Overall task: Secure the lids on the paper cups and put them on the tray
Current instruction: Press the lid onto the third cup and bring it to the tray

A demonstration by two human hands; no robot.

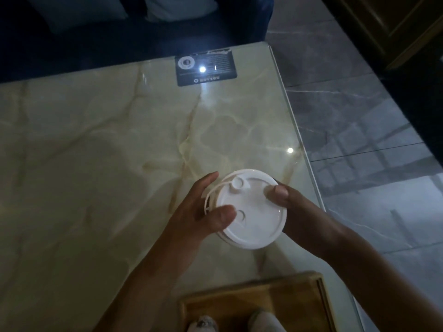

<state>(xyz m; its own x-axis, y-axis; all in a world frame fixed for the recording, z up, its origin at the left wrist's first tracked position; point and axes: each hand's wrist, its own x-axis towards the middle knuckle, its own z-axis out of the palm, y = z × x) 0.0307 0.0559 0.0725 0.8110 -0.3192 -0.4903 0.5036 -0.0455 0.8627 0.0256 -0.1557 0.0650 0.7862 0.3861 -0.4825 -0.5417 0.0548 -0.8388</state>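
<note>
A paper cup stands near the table's right edge, almost wholly hidden beneath its white plastic lid (pixel 256 212). The lid sits askew: the cup's thin white rim (pixel 211 195) shows outside it on the far left. My left hand (pixel 201 212) grips the cup from the left, thumb pressing on the lid's near-left part. My right hand (pixel 294 207) holds it from the right, thumb on the lid's right side. A wooden tray (pixel 299 293) lies at the bottom edge, close to me; two pale lidded shapes (pixel 203 324) show inside it, partly cut off.
The glossy marble-patterned table (pixel 96 152) spreads to the left and far side. A dark printed card (pixel 206 67) lies at its far edge. The table's right edge drops to a grey tiled floor (pixel 371 140). A dark sofa with pale cushions stands beyond.
</note>
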